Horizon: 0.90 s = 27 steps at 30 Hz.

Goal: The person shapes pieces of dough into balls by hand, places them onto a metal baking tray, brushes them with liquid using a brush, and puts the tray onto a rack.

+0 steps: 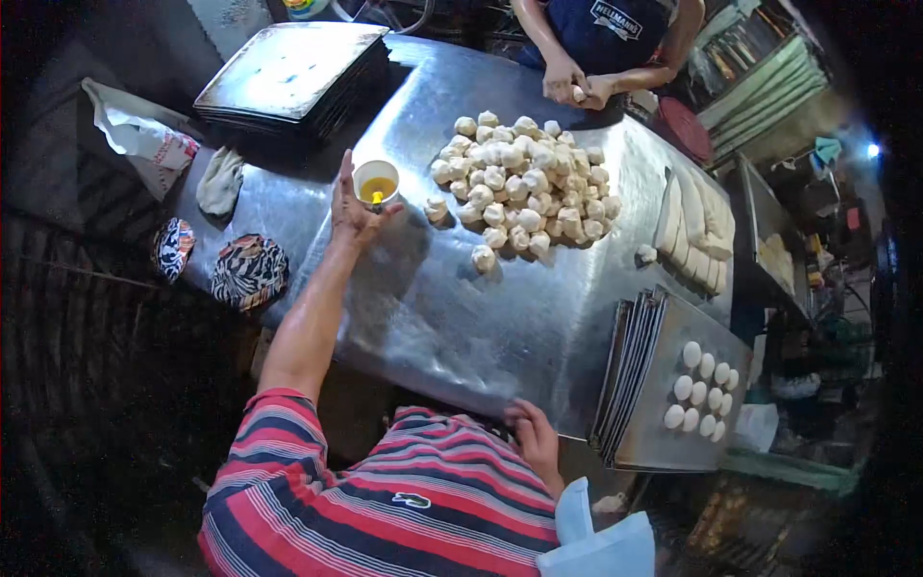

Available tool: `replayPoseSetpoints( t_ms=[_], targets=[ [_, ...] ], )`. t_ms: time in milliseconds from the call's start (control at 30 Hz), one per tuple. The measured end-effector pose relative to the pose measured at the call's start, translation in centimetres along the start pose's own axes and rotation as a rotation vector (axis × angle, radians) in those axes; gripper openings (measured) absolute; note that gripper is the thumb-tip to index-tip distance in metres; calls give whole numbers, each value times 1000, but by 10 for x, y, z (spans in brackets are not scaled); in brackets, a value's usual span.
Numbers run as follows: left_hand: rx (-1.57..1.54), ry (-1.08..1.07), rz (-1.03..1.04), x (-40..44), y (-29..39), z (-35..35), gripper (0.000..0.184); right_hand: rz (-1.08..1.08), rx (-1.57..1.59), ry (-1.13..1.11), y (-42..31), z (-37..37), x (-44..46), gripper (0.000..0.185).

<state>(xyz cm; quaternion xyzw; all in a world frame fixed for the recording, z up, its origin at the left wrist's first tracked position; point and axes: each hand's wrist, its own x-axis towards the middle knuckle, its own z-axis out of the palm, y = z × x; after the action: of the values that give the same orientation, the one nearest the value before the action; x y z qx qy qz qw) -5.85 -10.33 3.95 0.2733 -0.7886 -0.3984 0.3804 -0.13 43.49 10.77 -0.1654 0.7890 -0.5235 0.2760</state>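
Observation:
My left hand is wrapped round a small white cup with yellow liquid inside, over the metal table. A large pile of pale dough balls lies just right of the cup, with a loose ball in front. My right hand is low, by the table's near edge and close to my striped shirt. Its fingers are apart and nothing shows in them.
Dark trays are stacked at the back left. Another tray stack carries rounds of dough at the right, below dough strips. Across the table, a co-worker's hands hold a dough piece. Patterned cloth items sit at the left edge.

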Motion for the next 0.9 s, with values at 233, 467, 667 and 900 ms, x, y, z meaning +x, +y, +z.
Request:
replayPoseSetpoints(
  t_ms=[233,467,667,900],
  targets=[
    [-465,-146,-82,-17,36,17,118,5,-247,220,48,-50,-70,23],
    [-164,-318,558,-128,231,91,106,-716,-516,315,-150,-35,89,45],
    [-147,-338,659,-185,334,159,95,-630,-546,501,-138,-141,58,21],
    [-14,-427,639,-231,415,222,118,-185,565,439,-109,-274,27,24]
  ],
)
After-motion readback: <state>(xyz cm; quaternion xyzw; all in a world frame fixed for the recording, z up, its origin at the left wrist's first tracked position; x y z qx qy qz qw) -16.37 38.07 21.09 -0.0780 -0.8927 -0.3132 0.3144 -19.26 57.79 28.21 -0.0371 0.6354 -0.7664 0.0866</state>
